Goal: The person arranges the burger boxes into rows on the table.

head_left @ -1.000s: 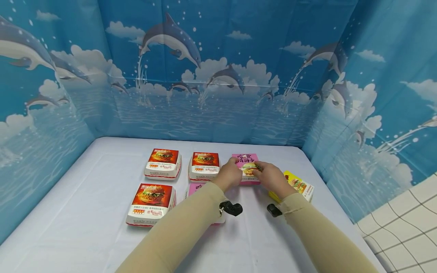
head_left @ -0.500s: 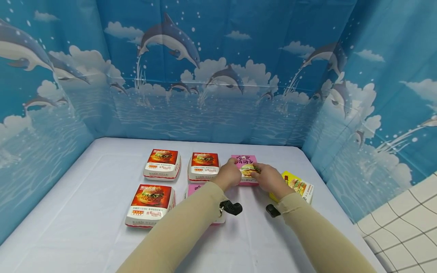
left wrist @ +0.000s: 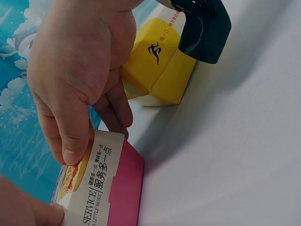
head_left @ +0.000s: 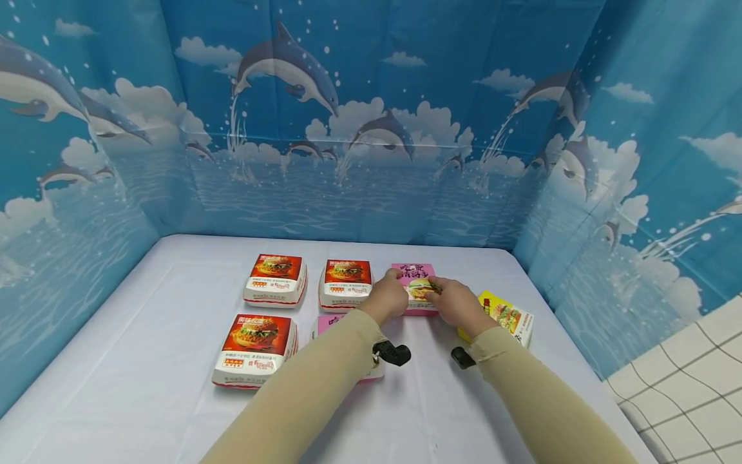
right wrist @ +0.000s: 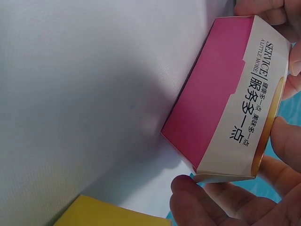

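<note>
A pink burger box (head_left: 413,278) lies flat on the white table (head_left: 145,361), in line with the far row of boxes. My left hand (head_left: 390,293) grips its left side and my right hand (head_left: 455,298) grips its right side. In the left wrist view the right hand's thumb (left wrist: 70,141) presses on the lid of the pink box (left wrist: 113,188). The right wrist view shows my right hand's fingers (right wrist: 211,202) curled round the end of the pink box (right wrist: 225,108).
Three red burger boxes (head_left: 276,278) (head_left: 348,281) (head_left: 257,339) lie to the left. A second pink box (head_left: 332,321) is partly under my left forearm. A yellow box (head_left: 505,314) sits right of my right hand. Blue dolphin curtains (head_left: 371,129) wall the table in on three sides.
</note>
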A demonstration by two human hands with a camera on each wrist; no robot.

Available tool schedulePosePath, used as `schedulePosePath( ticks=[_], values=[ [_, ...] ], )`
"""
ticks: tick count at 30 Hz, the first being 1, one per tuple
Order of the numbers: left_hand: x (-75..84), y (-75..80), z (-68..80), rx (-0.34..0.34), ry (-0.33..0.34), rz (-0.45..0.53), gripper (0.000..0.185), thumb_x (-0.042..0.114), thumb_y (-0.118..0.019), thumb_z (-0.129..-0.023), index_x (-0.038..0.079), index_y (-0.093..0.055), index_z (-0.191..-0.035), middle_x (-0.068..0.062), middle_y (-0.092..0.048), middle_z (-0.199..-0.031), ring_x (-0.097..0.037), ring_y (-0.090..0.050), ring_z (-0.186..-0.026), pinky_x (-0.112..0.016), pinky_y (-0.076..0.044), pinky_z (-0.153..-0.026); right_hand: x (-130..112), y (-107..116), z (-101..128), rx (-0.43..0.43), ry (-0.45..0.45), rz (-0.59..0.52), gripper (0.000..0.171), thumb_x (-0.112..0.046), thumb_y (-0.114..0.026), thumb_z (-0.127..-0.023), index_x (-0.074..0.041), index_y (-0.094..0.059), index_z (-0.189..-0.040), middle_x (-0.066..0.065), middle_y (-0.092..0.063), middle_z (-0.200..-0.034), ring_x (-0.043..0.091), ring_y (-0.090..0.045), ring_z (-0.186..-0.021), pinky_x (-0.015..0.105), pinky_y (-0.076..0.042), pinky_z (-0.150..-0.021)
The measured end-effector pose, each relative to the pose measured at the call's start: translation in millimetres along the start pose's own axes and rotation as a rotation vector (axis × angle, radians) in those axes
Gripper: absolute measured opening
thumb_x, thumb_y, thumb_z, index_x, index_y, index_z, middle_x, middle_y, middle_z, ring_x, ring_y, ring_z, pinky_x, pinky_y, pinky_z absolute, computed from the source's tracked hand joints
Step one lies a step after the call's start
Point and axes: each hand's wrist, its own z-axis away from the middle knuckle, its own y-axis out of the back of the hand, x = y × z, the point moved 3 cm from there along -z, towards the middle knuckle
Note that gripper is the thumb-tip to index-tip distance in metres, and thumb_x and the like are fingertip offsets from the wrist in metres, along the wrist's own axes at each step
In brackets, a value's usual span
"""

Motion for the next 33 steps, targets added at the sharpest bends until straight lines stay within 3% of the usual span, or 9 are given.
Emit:
schedulePosePath(
  ticks=[15,24,30,33],
  values=[
    [-1.4,-0.3,4.4,-0.033,0.014,0.025,0.067,0.009,-0.051,-0.101,0.024,-0.035,-0.164,-0.016,-0.051,-0.159,-0.029,-0.057,-0.122,-0.044,-0.049,-0.102,-0.2,0.3,1.9,-0.002,-0.011,-0.018,0.062,-0.036,-0.056,-0.109,-0.015,-0.037,-0.164,0.023,-0.041,-0.165,0.046,-0.039,-0.151,0.063,-0.033,-0.123],
    [-1.0,-1.5,6.2,-0.034,0.037,0.012,0.066,0.011,-0.053,-0.102,0.025,-0.036,-0.164,-0.015,-0.053,-0.158,-0.029,-0.058,-0.118,-0.043,-0.053,-0.098,-1.0,0.8,2.6,0.004,-0.014,-0.022,0.062,-0.036,-0.057,-0.109,-0.015,-0.038,-0.164,0.023,-0.042,-0.165,0.046,-0.04,-0.151,0.063,-0.033,-0.123],
    [-1.4,-2.0,5.6,-0.037,0.032,0.004,0.068,0.009,-0.053,-0.101,0.025,-0.035,-0.164,-0.015,-0.052,-0.158,-0.029,-0.059,-0.115,-0.038,-0.051,-0.086,-0.1,0.6,3.0,-0.001,-0.016,-0.019,0.062,-0.036,-0.057,-0.109,-0.015,-0.038,-0.164,0.022,-0.04,-0.166,0.046,-0.038,-0.152,0.063,-0.032,-0.124],
    [-1.8,-1.7,5.6,-0.034,0.027,0.008,0.069,0.008,-0.053,-0.1,0.025,-0.035,-0.164,-0.016,-0.052,-0.159,-0.029,-0.058,-0.117,-0.04,-0.051,-0.091,-0.3,1.2,3.7,0.0,-0.016,-0.024,0.062,-0.036,-0.056,-0.109,-0.014,-0.038,-0.164,0.023,-0.04,-0.166,0.046,-0.038,-0.152,0.063,-0.032,-0.124]
  ],
)
